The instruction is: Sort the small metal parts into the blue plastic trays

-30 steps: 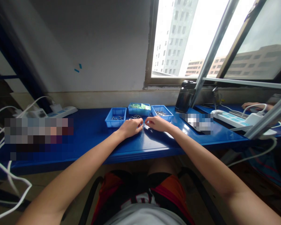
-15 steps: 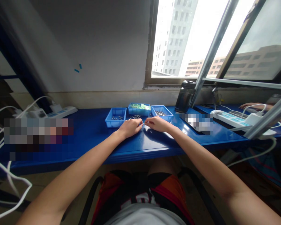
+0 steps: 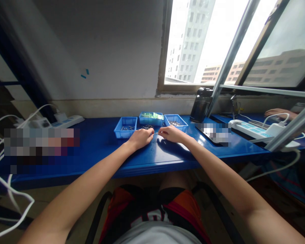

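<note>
Surface (head view): blue bench (image 3: 96,149) under a window, grey wall behind.
Left hand (image 3: 141,138): knuckles up on the bench, fingertips pinched on one end of the thin metal piece (image 3: 155,133).
Right hand (image 3: 172,134): same pose, pinching the other end.
Thin metal piece: between both hands, just above the bench, in front of the trays.
Trays: left tray (image 3: 126,127) and right tray (image 3: 175,122) hold small metal parts; middle tray (image 3: 150,118) holds something green.
Right side: black jar (image 3: 201,105), power strip (image 3: 254,129), another person's hand (image 3: 278,113) at the far edge.
</note>
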The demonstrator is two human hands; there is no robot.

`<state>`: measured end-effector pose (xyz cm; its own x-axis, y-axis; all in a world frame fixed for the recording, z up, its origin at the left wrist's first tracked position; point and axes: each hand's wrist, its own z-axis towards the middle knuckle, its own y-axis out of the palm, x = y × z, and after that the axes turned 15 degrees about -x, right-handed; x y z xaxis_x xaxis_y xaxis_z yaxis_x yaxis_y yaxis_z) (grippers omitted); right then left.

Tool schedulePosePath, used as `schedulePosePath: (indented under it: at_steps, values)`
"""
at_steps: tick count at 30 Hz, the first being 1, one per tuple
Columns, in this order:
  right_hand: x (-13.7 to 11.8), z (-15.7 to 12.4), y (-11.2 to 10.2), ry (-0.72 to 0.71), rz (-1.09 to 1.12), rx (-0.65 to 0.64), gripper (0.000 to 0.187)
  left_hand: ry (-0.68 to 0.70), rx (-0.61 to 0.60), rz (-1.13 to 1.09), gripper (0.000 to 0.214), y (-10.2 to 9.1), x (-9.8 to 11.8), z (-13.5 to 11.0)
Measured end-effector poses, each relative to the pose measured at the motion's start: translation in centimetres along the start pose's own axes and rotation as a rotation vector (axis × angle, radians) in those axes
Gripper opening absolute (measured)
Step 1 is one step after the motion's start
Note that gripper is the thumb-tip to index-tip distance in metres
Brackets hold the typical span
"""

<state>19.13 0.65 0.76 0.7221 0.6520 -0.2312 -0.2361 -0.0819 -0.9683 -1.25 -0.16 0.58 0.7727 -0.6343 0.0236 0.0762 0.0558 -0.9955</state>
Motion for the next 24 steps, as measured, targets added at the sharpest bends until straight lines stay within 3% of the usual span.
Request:
schedulePosePath:
  at_steps: [12,24]
  values:
    - [0.3,-0.01,0.05,-0.008,0.011,0.003,0.027,-0.024,0.006,0.019,0.027,-0.1,0.14,-0.09]
    - [0.09,-0.12,-0.14,0.001,0.014,0.009,0.025,0.096,0.085,0.077,0.023,0.13,-0.16,0.23]
